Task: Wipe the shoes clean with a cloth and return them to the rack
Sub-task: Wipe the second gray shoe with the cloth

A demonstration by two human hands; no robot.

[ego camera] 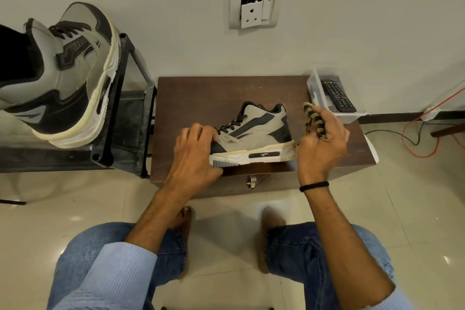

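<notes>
A beige and black high-top sneaker stands upright on a low dark wooden table, toe pointing left. My left hand grips its toe, fingers curled over the top and thumb under the sole's front. Just behind the heel, my right hand holds a bunched yellow and black striped cloth between its fingers. The matching sneaker sits on the top shelf of a black metal shoe rack at the left.
A clear plastic box with a black remote stands at the table's back right corner. Red and black cables trail on the tiled floor to the right. A wall socket hangs above. My knees and bare feet are below the table.
</notes>
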